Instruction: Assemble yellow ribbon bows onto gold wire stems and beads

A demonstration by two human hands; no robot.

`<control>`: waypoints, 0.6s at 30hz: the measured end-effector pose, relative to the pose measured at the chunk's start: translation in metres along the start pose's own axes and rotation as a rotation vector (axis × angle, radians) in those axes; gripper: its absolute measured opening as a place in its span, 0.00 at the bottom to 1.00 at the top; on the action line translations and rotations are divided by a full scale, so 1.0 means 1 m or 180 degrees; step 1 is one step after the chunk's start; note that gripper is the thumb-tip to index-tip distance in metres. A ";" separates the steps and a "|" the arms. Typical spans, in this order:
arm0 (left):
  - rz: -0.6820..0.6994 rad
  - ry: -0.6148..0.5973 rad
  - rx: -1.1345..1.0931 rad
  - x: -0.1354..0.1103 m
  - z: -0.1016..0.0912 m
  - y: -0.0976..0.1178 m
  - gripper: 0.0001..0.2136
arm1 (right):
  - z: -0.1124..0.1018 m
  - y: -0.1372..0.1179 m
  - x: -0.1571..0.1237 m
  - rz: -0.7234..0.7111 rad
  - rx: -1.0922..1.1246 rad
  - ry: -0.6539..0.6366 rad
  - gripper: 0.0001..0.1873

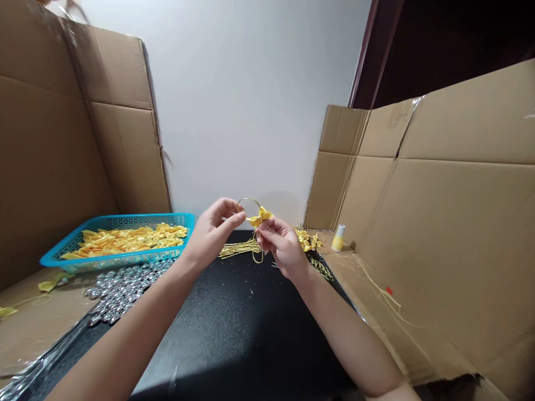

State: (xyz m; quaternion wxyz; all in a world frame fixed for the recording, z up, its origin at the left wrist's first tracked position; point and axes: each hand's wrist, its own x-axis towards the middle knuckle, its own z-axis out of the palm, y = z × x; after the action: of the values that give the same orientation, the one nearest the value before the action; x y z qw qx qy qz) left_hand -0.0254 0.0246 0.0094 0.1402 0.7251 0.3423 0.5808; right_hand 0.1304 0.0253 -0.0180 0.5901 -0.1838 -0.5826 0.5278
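We find both hands raised over the far part of the black table [234, 323], near the middle of the scene. The left hand [215, 228] has its thumb and forefinger brought together, pinching the left side of a thin golden loop [249, 199]. The right hand [284, 245] grips a yellow bow-shaped piece [261, 215] between thumb and curled fingers, at the loop's right side; a thin strand hangs in a curve below. Behind the hands we note a bundle of golden strands [239, 248]. At left, a blue basket [104, 263] contains flat yellow pieces [129, 239], with silvery beads [125, 287] spread just nearer. At far right stand a yellow-and-white thread spool [337, 243] and, left of it, a heap of yellow pieces [310, 240]. On the right, a red mark [389, 290] shows by the cardboard wall [451, 223]; whether it is a label we cannot tell.
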 end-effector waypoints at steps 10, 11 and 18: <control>-0.0167 -0.0927 -0.0352 0.001 0.002 0.007 0.11 | -0.013 -0.005 0.007 0.0240 -0.0378 -0.0504 0.18; -0.0155 -0.0895 -0.0319 0.000 0.002 0.008 0.11 | -0.014 -0.006 0.007 0.0314 -0.0385 -0.0516 0.18; -0.0388 -0.0393 -0.0371 0.002 0.001 0.007 0.10 | -0.025 -0.017 0.007 0.0781 -0.0295 -0.0994 0.13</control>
State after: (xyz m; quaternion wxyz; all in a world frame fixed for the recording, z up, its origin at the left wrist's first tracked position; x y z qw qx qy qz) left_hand -0.0218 0.0210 0.0148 0.2381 0.7280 0.3421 0.5443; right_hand 0.1581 0.0350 -0.0064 0.4148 -0.1963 -0.6640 0.5904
